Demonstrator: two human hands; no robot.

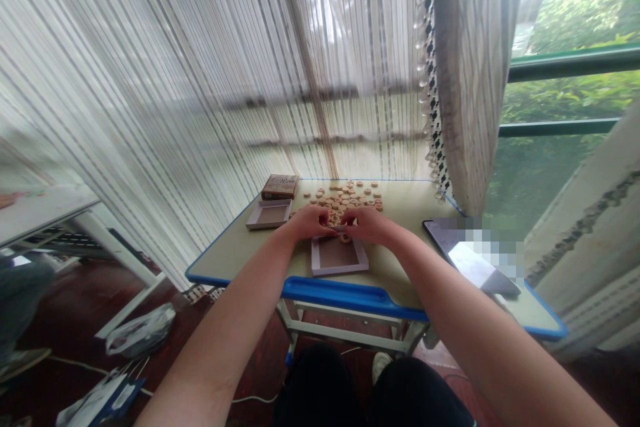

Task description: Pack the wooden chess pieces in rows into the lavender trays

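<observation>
Both hands meet over the far edge of a shallow open box (340, 269) with pale lilac walls and a brown floor. My left hand (306, 223) has its fingers curled in by the box's far left corner. From the other side my right hand (367, 223) comes in, thumb and fingers drawn together. What either one grips is too small to make out. One round wooden disc (345, 238) is below the right fingertips, at the box's far wall. Beyond the hands lies a loose spread of round wooden game pieces (345, 201), resembling Chinese chess pieces.
A second shallow tray (270, 213) stands at the left, with a brown printed box (281, 185) behind it. At the right lies a dark-edged tablet or phone (450, 243). The yellowish desk (230, 253) has a blue rim. String curtains (350, 93) hang behind it.
</observation>
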